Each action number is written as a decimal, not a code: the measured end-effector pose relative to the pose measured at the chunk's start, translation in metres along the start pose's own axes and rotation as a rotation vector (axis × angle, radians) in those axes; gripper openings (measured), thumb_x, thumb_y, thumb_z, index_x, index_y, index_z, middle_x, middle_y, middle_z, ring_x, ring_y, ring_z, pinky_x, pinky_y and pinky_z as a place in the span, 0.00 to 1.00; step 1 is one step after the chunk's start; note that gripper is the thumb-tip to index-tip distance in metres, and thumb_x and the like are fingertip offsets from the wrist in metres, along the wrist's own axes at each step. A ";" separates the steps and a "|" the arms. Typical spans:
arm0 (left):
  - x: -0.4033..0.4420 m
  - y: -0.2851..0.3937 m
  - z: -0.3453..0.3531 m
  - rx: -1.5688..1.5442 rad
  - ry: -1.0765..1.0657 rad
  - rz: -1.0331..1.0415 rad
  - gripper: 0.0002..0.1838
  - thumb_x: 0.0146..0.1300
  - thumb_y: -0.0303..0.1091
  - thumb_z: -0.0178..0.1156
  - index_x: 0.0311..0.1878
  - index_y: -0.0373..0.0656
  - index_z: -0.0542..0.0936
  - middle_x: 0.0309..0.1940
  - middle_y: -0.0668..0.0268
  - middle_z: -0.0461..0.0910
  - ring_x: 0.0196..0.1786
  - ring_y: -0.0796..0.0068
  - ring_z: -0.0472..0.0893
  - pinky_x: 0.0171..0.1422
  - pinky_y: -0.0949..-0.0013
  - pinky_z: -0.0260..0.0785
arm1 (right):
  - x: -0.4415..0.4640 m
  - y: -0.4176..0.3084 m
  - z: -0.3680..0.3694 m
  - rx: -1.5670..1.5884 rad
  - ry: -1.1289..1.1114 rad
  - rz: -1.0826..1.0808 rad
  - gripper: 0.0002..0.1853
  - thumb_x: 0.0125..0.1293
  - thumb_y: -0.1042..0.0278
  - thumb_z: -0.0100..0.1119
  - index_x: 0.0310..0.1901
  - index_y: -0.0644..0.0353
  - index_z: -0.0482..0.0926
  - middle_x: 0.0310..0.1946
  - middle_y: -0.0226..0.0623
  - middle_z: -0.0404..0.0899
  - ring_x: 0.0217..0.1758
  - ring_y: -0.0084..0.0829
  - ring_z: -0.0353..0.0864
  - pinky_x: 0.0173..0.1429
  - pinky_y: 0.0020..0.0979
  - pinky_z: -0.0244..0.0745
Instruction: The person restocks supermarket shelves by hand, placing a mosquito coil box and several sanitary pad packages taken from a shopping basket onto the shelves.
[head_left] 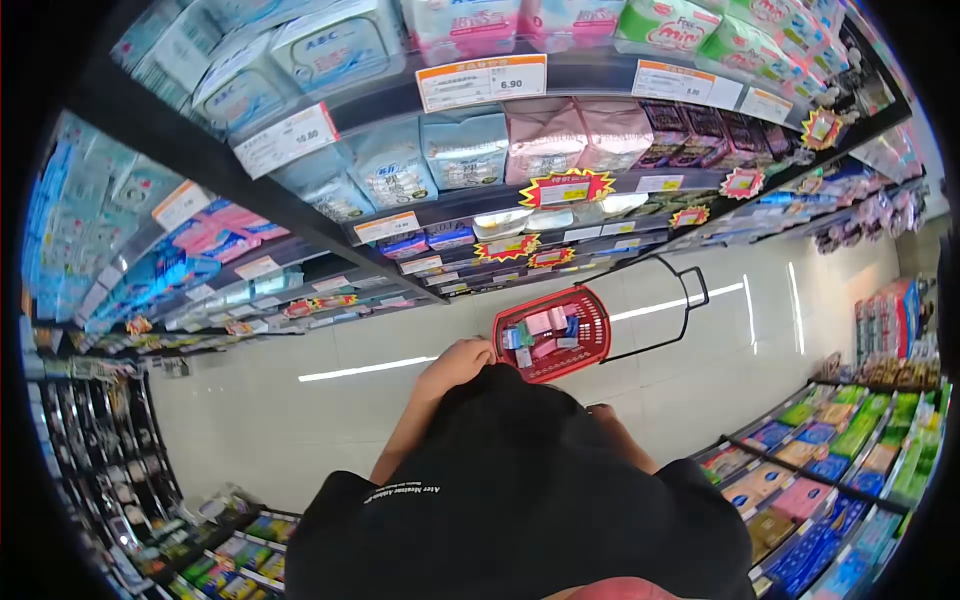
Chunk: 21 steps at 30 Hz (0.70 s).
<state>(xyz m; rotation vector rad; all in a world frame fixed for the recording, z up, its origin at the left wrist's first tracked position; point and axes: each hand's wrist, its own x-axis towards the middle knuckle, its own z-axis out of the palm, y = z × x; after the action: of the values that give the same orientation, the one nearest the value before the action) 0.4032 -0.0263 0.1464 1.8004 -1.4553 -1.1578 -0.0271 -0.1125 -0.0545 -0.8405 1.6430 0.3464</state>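
Observation:
A red shopping basket (600, 330) stands on the floor in front of my body, with pink, blue and white packs in it. Its long black handle (690, 318) stretches out to the right. At the basket's left edge is my left hand (472, 357), its fingers curled together; what they hold, if anything, is hidden, and contact with the rim cannot be made out. My right hand (602, 412) is low beside my black shirt (530, 480), below the basket. Only a small dark part of it shows, and its fingers are not clear.
Shelves with blue and pink packs (465, 148) and price tags (482, 82) run across the top. More shelving (170, 250) stands at the left. Tissue packs (800, 498) lie on a display at the lower right. A tiled floor (300, 425) with light reflections lies between.

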 end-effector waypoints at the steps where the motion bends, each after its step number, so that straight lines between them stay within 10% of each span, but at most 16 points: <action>1: 0.003 -0.016 0.000 -0.001 -0.024 -0.043 0.09 0.63 0.34 0.58 0.35 0.38 0.81 0.33 0.58 0.84 0.39 0.58 0.83 0.46 0.60 0.74 | 0.001 -0.005 0.005 -0.085 -0.008 -0.009 0.14 0.66 0.62 0.59 0.51 0.56 0.79 0.39 0.38 0.84 0.41 0.35 0.84 0.44 0.42 0.80; 2: 0.007 -0.034 0.003 -0.005 -0.051 -0.084 0.09 0.61 0.35 0.60 0.35 0.38 0.81 0.32 0.58 0.84 0.38 0.60 0.83 0.45 0.61 0.74 | 0.034 0.006 0.010 -0.503 -0.066 -0.300 0.15 0.64 0.62 0.60 0.49 0.59 0.83 0.41 0.42 0.85 0.43 0.38 0.85 0.46 0.41 0.80; 6: 0.012 -0.155 0.034 0.034 -0.133 -0.221 0.10 0.55 0.36 0.66 0.35 0.39 0.81 0.28 0.60 0.83 0.35 0.66 0.83 0.42 0.64 0.73 | 0.075 0.002 0.039 -0.478 0.130 -0.529 0.19 0.62 0.49 0.60 0.47 0.51 0.87 0.45 0.46 0.85 0.51 0.46 0.83 0.57 0.41 0.76; 14: -0.036 -0.289 0.060 -0.491 -0.210 -0.994 0.08 0.60 0.36 0.61 0.40 0.47 0.83 0.32 0.68 0.83 0.34 0.74 0.82 0.37 0.62 0.73 | -0.005 -0.034 0.020 -0.242 0.395 -0.448 0.18 0.58 0.53 0.63 0.42 0.58 0.86 0.40 0.46 0.86 0.48 0.43 0.85 0.53 0.40 0.78; 21: -0.026 -0.238 0.052 -0.629 0.061 -0.960 0.07 0.62 0.39 0.61 0.37 0.46 0.80 0.33 0.68 0.83 0.37 0.76 0.82 0.39 0.65 0.71 | 0.013 -0.044 -0.002 -0.246 0.284 -0.369 0.18 0.59 0.57 0.61 0.45 0.60 0.87 0.44 0.46 0.86 0.48 0.38 0.85 0.55 0.36 0.78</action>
<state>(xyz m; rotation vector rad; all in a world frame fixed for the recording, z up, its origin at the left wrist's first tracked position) 0.4734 0.0668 -0.0689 2.0124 -0.0392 -1.7073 0.0013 -0.1484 -0.0564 -1.4068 1.6794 0.1757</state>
